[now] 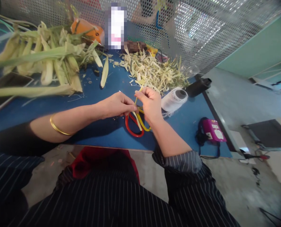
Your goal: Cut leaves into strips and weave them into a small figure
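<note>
Near the front middle of the blue table, my left hand (120, 104) and my right hand (151, 102) come close together. Both have closed fingers, pinching a thin pale-green husk strip (135, 101) that runs between them. Its upper end shows above my right fingertips, and a pale length hangs below my left fingertips. Under the hands lie scissors (134, 135) with one red and one yellow handle loop; their blades are mostly hidden. Just right of my right hand is a cone of white thread (173, 100) with loose ends.
Long husks and stalks (47, 64) cover the back left. A heap of shredded husk (154, 71) lies at the back middle. A black cylinder (199, 87) and a magenta box with a black cord (214, 130) are to the right. Perforated metal mesh (140, 19) bounds the back.
</note>
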Tool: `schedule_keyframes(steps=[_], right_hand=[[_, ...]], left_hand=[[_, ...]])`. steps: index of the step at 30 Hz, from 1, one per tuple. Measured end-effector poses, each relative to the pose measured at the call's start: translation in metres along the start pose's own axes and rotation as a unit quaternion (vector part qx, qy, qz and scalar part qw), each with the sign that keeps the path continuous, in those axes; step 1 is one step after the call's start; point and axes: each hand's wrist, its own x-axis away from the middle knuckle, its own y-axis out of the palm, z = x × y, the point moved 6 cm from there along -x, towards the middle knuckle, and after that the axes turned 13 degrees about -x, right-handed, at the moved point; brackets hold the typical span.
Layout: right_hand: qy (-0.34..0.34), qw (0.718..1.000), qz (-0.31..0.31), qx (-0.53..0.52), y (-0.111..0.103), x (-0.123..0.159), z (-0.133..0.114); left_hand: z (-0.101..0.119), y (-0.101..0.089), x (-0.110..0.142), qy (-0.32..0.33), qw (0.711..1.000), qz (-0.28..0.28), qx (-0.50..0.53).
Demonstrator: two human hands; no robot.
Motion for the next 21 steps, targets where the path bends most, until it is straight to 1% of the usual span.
schedule_keyframes(steps=[3, 5, 6, 8, 10, 11, 12, 13, 14, 16, 17, 19, 21], right_hand=[[-0.022, 0.999, -0.01, 0.021, 0.0, -0.002, 0.001], [-0.051, 0.996, -0.025, 0.065, -0.003, -0.005, -0.005], [-0.08, 0.992, -0.023, 0.095, -0.006, -0.006, -0.012], [-0.16, 0.974, 0.01, 0.161, -0.013, -0.004, -0.032], [-0.236, 0.944, 0.063, 0.221, -0.019, 0.002, -0.053], [-0.257, 0.932, 0.08, 0.245, -0.019, 0.005, -0.059], [-0.265, 0.924, 0.082, 0.262, -0.018, 0.008, -0.062], [-0.258, 0.925, 0.064, 0.273, -0.013, 0.01, -0.061], [-0.238, 0.931, 0.03, 0.276, -0.007, 0.011, -0.056], [-0.169, 0.949, -0.049, 0.26, 0.005, 0.011, -0.038], [-0.134, 0.957, -0.073, 0.246, 0.01, 0.011, -0.028], [-0.086, 0.968, -0.088, 0.218, 0.014, 0.011, -0.012], [-0.066, 0.975, -0.084, 0.193, 0.014, 0.011, -0.005]], left_hand=[[-0.002, 0.003, 0.0, -0.008, 1.0, 0.012, 0.02], [-0.008, 0.003, -0.002, -0.035, 0.996, 0.033, 0.08], [-0.011, 0.001, -0.004, -0.051, 0.99, 0.049, 0.121], [-0.018, -0.006, -0.007, -0.072, 0.973, 0.09, 0.202], [-0.022, -0.017, -0.009, -0.074, 0.953, 0.129, 0.265], [-0.023, -0.021, -0.01, -0.067, 0.944, 0.144, 0.288], [-0.023, -0.025, -0.011, -0.055, 0.937, 0.156, 0.307], [-0.023, -0.028, -0.011, -0.042, 0.931, 0.166, 0.321], [-0.022, -0.03, -0.011, -0.031, 0.927, 0.175, 0.33], [-0.021, -0.029, -0.011, -0.02, 0.922, 0.187, 0.338], [-0.02, -0.027, -0.011, -0.019, 0.921, 0.19, 0.34], [-0.02, -0.023, -0.01, -0.023, 0.918, 0.196, 0.344], [-0.021, -0.021, -0.01, -0.027, 0.914, 0.206, 0.349]])
